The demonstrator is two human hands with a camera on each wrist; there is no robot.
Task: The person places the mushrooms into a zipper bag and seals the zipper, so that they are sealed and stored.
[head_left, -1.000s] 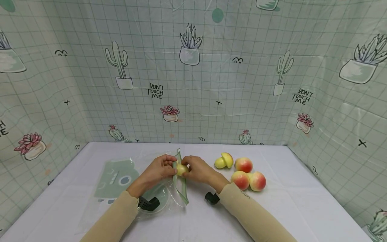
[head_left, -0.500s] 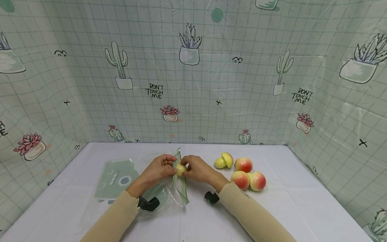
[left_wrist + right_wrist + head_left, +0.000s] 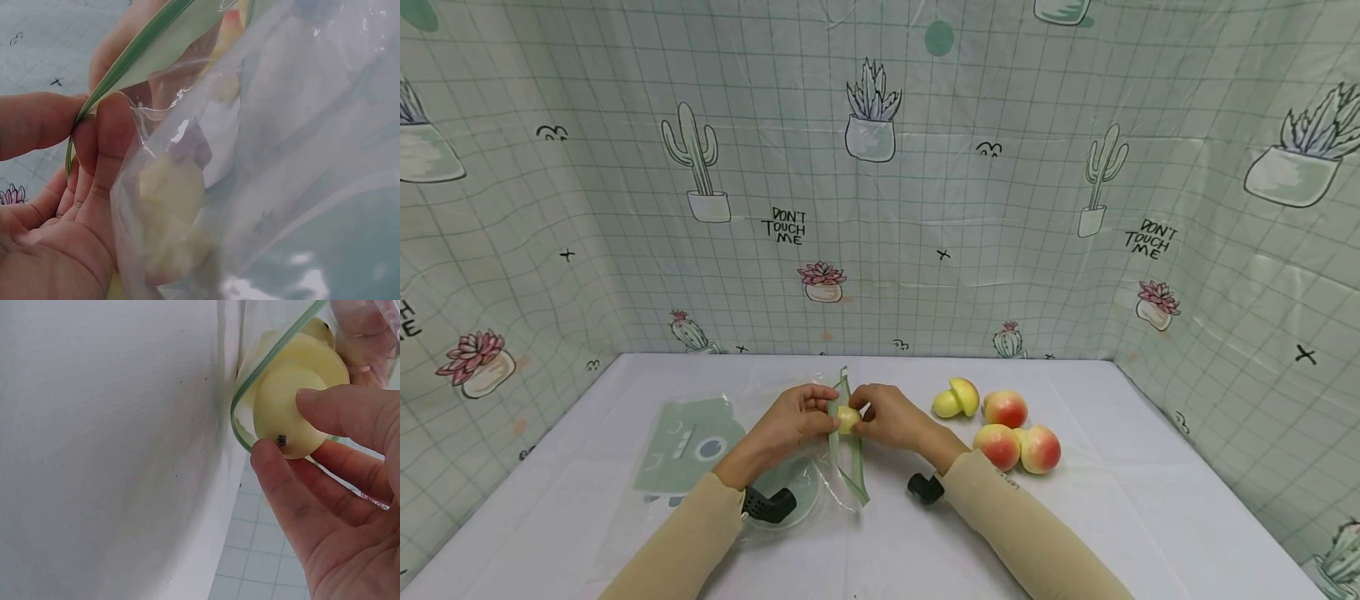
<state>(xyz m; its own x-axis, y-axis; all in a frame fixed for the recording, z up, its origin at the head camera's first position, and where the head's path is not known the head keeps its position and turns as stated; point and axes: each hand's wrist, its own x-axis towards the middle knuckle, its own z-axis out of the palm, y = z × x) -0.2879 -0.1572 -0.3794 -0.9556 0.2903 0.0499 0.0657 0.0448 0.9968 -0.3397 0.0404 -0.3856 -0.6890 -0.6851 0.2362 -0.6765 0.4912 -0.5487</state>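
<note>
My left hand (image 3: 796, 417) pinches the green-edged rim of a clear zip bag (image 3: 147, 44) between thumb and fingers. The bag lies on its side, its mouth facing right. At that mouth my right hand (image 3: 891, 421) holds a pale yellow fruit (image 3: 290, 412), rounded with a small dark spot at its end. Thumb and fingertips press on it from opposite sides, and its far part is within the bag's rim. Through the clear plastic, yellow fruit (image 3: 172, 200) shows in the left wrist view, blurred by the film.
Right of the hands lie a pair of yellow fruit shapes (image 3: 955, 398) touching each other and several red-and-yellow peaches (image 3: 1004, 409). A printed green design (image 3: 688, 446) shows on the bag at left. Patterned cloth (image 3: 880, 208) rises behind the white table (image 3: 1150, 517).
The yellow fruit in my right hand has shifted slightly left, deeper into the bag's mouth. My left hand keeps its hold on the rim, and the fruits on the table have not moved.
</note>
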